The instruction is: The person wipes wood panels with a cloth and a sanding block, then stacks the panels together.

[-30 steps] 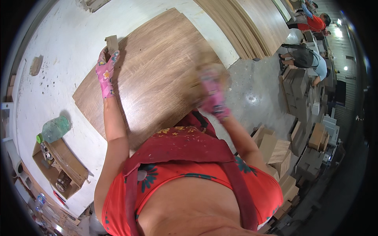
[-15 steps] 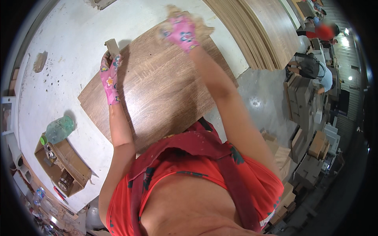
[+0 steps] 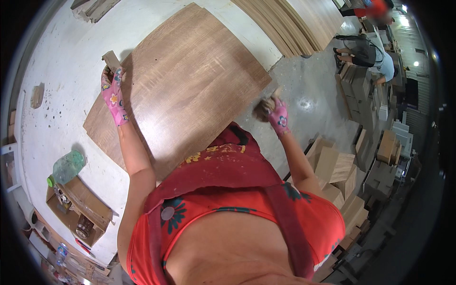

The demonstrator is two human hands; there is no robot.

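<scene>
A wood-grain panel [image 3: 185, 85] with a curved edge lies flat on the white worktable [image 3: 57, 109] in front of me. At its left edge my left hand [image 3: 114, 92], in a pink flowered glove, is closed around a small brown block [image 3: 111, 60], whose top sticks out above the fingers. My right hand [image 3: 280, 118], gloved alike, is off the panel's right side, above the floor. It grips a bunched tan rag [image 3: 262, 110], whose folds partly hide the fingers.
On the left stand a green-capped plastic bottle [image 3: 69, 167] and an open cardboard box [image 3: 88, 202]. Stacked panels [image 3: 280, 23] lie at the far right. Cartons and boards [image 3: 332, 173] stand to my right. Two people [image 3: 380, 61] are farther off.
My right hand has swept the rag from the panel's far end back toward me and off its right side. My left hand keeps its hold on the block. The view has shifted slightly.
</scene>
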